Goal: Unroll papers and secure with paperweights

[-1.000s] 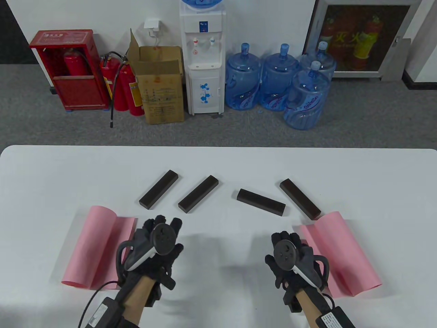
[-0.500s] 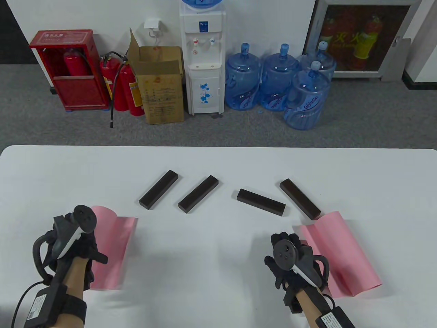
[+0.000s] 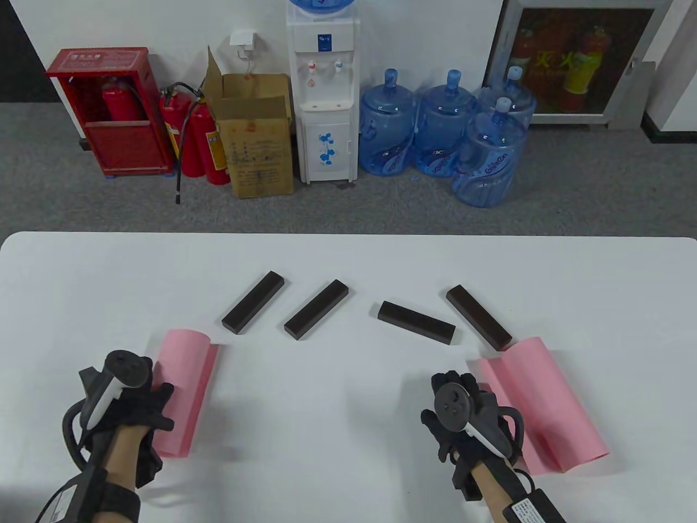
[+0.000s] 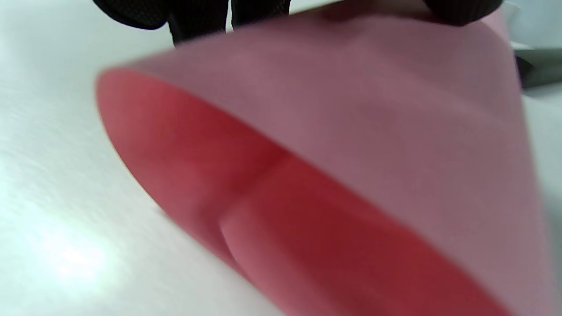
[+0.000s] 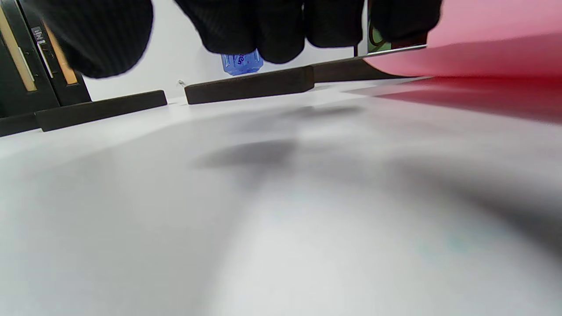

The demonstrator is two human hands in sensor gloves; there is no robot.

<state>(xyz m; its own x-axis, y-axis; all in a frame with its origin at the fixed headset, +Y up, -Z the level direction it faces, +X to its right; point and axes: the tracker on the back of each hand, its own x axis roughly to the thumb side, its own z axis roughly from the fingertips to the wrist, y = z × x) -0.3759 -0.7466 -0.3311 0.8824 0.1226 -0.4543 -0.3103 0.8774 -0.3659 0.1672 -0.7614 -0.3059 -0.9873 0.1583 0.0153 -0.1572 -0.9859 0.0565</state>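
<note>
The left pink paper [image 3: 188,381] lies partly rolled on the white table [image 3: 348,261]. My left hand [image 3: 163,406] grips its roll from the left; in the left wrist view my fingers [image 4: 197,17] lie over the roll [image 4: 351,131], whose open end faces the camera. The right pink paper [image 3: 544,403] lies curled at both edges. My right hand [image 3: 444,389] rests beside its left edge and holds nothing, its fingers [image 5: 281,26] hanging just above the table. Several dark bar paperweights lie in a row behind the papers, such as one [image 3: 253,302] at the left and one [image 3: 479,317] at the right.
The rightmost paperweight's near end touches the right paper's far corner. Another bar [image 3: 416,322] lies just beyond my right hand and shows in the right wrist view [image 5: 250,90]. On the floor beyond the table stand water jugs [image 3: 435,131], a dispenser and a cardboard box.
My left hand moved from the table's middle to the left paper and took hold of its roll. The roll has shifted right over its flat flap. My right hand has stayed put.
</note>
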